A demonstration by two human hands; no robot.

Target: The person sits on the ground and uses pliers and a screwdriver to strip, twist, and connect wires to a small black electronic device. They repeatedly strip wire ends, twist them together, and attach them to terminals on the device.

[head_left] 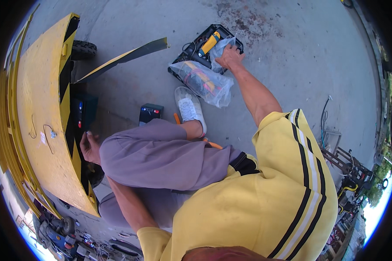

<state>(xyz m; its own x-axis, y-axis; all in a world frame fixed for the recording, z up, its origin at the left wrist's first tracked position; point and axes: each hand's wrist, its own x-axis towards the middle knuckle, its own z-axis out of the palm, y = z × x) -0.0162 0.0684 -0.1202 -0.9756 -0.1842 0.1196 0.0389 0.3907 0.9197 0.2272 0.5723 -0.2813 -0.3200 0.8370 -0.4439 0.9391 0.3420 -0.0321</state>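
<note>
- Plastic bag (217,51), clear and crumpled, lies in the upper right part of an open black tool case (224,28); its longer run slopes from upper right to lower left in the view.
- Your right hand (230,57) meets this bag from the right, at the rim of the case, so the film lies to the left of your knuckles and partly beneath them. The fingers are bent downward; whether they pinch the film or merely press on it, you cannot tell from this view.
- Yellow handheld tool (209,43), beyond the bag from your hand, slants from lower left to upper right, roughly along the case's long axis.
- Larger clear bag (204,82), with red and yellow contents, overlaps the near side of the case, just below your right hand in the view.
- White sneaker (188,108) and black battery (150,114) stand farther down and left on the concrete.
- Your left hand (90,148), well apart from the case and the farther of the two, hangs beside the striped edge of the yellow cart (43,104); its fingers are partly curled, and whether they grip anything is unclear.
</note>
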